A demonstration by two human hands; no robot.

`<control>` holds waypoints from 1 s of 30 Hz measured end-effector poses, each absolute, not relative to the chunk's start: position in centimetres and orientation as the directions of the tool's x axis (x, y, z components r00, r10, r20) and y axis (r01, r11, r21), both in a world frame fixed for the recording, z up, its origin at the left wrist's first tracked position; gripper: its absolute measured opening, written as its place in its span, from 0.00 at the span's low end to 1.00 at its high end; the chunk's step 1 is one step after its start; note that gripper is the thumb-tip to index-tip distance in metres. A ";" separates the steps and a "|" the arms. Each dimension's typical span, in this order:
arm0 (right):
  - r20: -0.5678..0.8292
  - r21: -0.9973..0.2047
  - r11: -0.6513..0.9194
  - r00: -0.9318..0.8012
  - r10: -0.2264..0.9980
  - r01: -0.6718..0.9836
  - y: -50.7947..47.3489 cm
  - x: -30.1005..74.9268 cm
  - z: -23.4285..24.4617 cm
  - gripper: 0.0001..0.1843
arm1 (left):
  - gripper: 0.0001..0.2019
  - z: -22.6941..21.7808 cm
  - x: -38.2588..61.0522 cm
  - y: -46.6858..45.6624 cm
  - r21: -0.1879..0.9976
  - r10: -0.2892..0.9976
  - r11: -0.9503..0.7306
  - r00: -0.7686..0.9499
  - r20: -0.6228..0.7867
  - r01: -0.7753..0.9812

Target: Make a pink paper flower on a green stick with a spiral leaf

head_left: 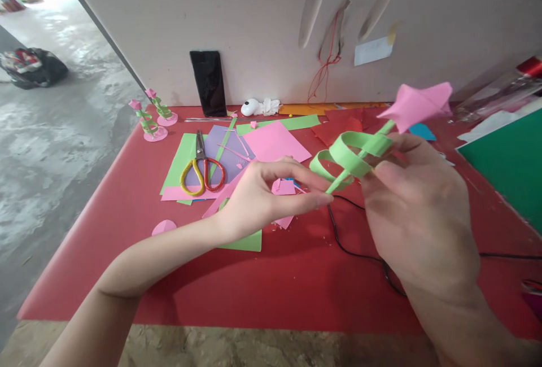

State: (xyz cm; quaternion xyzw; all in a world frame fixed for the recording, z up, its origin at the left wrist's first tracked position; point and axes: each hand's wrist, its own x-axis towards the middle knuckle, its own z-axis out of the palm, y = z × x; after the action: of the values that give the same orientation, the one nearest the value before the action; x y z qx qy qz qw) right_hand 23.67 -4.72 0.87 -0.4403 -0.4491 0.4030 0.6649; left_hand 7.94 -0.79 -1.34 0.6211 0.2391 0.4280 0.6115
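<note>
A paper flower (358,154) is held up over the red table, tilted, with a pink star-shaped head at the upper right and a light green stem wound with looped strips. My left hand (275,192) pinches the lower end of the stem between thumb and fingers. Just below the pink head, my right hand (419,197) is closed on the stem and a green loop. Part of the right fingers is hidden behind the flower. Beneath my left hand lie pink paper scraps (283,187) and a green sheet (245,241).
Scissors (202,166) lie on coloured paper sheets at left. Two small finished paper flowers (148,124) stand on pink discs at the back left corner. A black phone (208,83) leans on the wall. A black cable (355,253) crosses the red table (271,293). A green board (508,155) lies right.
</note>
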 end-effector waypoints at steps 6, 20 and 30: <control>0.267 -0.937 0.320 0.305 0.914 -0.140 -4.6 24.1 1.1 0.08 | 0.02 -1.6 7.9 -0.7 0.962 0.822 -0.111 0.521 0.230 -0.250; 0.276 -0.933 0.333 0.323 0.905 -0.136 -4.7 24.3 1.3 0.13 | 0.06 -1.3 8.1 -0.8 0.962 0.830 -0.166 0.496 0.255 -0.217; 0.449 -0.869 0.491 0.501 0.740 0.053 -4.8 25.3 1.5 0.13 | 0.06 -1.1 7.9 -0.8 0.954 0.831 -0.197 0.478 0.284 -0.224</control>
State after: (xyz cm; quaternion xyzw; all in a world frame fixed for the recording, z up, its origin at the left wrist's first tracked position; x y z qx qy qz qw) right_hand 25.28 -4.80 1.50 -0.4482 -0.4424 0.2315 0.7415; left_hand 7.85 -0.82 -1.10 0.6291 0.2413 0.4502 0.5859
